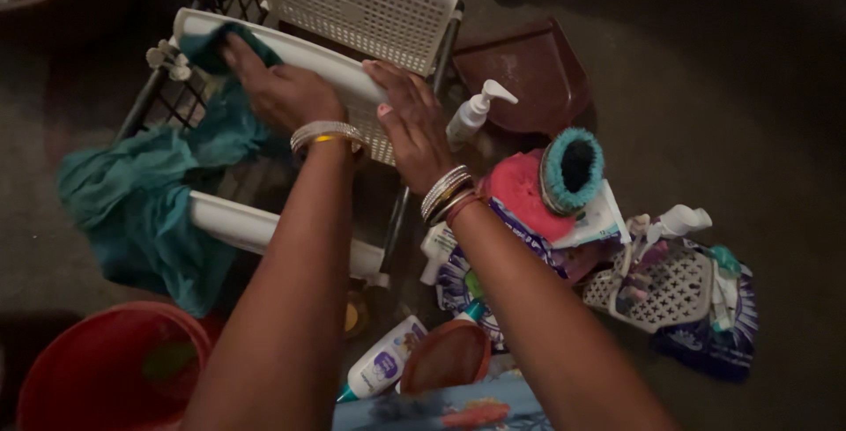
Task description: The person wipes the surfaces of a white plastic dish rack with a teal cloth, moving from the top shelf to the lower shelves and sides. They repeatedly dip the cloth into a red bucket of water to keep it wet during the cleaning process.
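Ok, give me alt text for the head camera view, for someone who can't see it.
The left hand presses a teal cloth onto a white plastic rack while the right hand lies flat on it. Bottles, a red bucket and clutter lie around.

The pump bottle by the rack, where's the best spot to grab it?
Grab the white pump bottle round its body, just under the pump head, coming from the right. It leans against the white rack, and the person's right hand blocks its left side.
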